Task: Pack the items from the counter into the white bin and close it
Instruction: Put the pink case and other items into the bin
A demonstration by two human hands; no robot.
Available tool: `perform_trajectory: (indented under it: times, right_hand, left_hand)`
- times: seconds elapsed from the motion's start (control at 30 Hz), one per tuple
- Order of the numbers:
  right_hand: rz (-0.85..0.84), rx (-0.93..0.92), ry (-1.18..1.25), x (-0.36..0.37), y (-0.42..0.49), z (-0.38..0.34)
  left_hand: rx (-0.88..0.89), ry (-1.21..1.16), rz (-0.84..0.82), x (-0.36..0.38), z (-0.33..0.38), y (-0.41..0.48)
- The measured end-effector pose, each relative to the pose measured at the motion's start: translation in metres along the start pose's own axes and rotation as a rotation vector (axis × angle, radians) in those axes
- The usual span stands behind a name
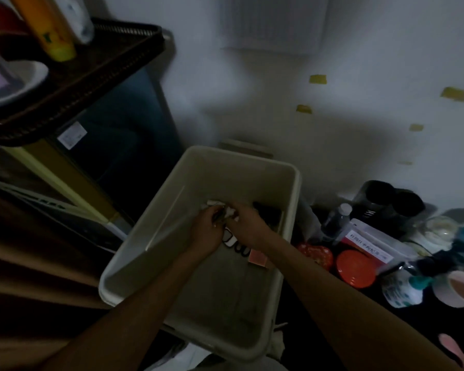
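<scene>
The white bin (225, 170) stands open-topped on the floor against the wall, just left of the dark counter (439, 325). Its plastic looks off-white and dull in the dim light, with a rolled rim and smudged inner walls. Both arms reach down into it. The left hand (205, 231) and right hand (245, 224) meet near the far end, fingers curled in and pinching a small white item (217, 204) between them; what it is I cannot tell. Under the hands a black-and-white piece (232, 241) lies on the bin floor, a pinkish card (257, 258) touching it, and a dark object (268, 212) sits in the far right corner. On the counter's near-left edge stand a red spotted tub (315, 253), an orange lid (355, 269), a clear labelled box (370, 242) and a small bottle (336, 218).
</scene>
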State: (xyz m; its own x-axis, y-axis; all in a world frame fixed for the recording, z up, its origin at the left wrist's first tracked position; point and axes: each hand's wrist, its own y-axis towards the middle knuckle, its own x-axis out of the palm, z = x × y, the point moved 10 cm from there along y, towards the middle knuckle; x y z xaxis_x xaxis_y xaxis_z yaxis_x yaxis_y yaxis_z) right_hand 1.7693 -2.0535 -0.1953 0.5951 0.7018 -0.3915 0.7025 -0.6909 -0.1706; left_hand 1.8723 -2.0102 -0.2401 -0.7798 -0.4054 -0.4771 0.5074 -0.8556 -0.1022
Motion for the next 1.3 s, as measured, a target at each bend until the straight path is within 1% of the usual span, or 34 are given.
perform_trajectory:
  times: [0.1, 0.2, 0.3, 0.4, 0.47, 0.57, 0.63, 0.77, 0.9, 0.97, 1.03, 1.17, 1.3]
  right_hand:
    - [0.048, -0.035, -0.081, -0.026, -0.015, -0.007]
    - [0.091, -0.051, -0.042, -0.053, -0.032, -0.008]
    - [0.219, -0.131, -0.006, -0.089, -0.060, -0.005]
    - [0.345, -0.168, 0.076, -0.118, -0.091, 0.014]
    - [0.363, -0.163, 0.140, -0.130, -0.110, 0.029]
    - [0.381, -0.140, 0.132, -0.150, -0.135, 0.058]
    - [0.369, -0.107, 0.143, -0.160, -0.147, 0.075]
    - [0.443, -0.042, 0.177, -0.185, -0.185, 0.113]
    - [0.472, 0.018, 0.182, -0.198, -0.216, 0.148]
    - [0.516, 0.063, 0.196, -0.200, -0.233, 0.167]
    - [0.569, 0.101, 0.198, -0.201, -0.251, 0.189]
    - [0.536, 0.233, 0.218, -0.186, -0.269, 0.233]
    - [0.570, 0.286, 0.166, -0.184, -0.298, 0.266]
  left_hand:
    - [0.043, -0.034, -0.023, 0.010, 0.025, -0.012]
    - [0.143, -0.024, 0.007, 0.018, 0.061, -0.028]
    - [0.263, 0.024, 0.032, 0.030, 0.102, -0.053]
    - [0.337, 0.036, 0.034, 0.050, 0.135, -0.075]
    - [0.359, 0.045, 0.021, 0.071, 0.152, -0.088]
    - [0.373, 0.094, -0.053, 0.115, 0.169, -0.108]
    - [0.375, 0.085, -0.108, 0.140, 0.174, -0.118]
    - [0.323, 0.041, -0.191, 0.189, 0.175, -0.134]
    - [0.334, 0.013, -0.279, 0.230, 0.169, -0.150]
    - [0.312, 0.017, -0.317, 0.248, 0.158, -0.158]
    - [0.298, 0.048, -0.350, 0.267, 0.148, -0.165]
    - [0.290, 0.164, -0.432, 0.297, 0.123, -0.180]
    - [0.257, 0.195, -0.510, 0.335, 0.108, -0.197]
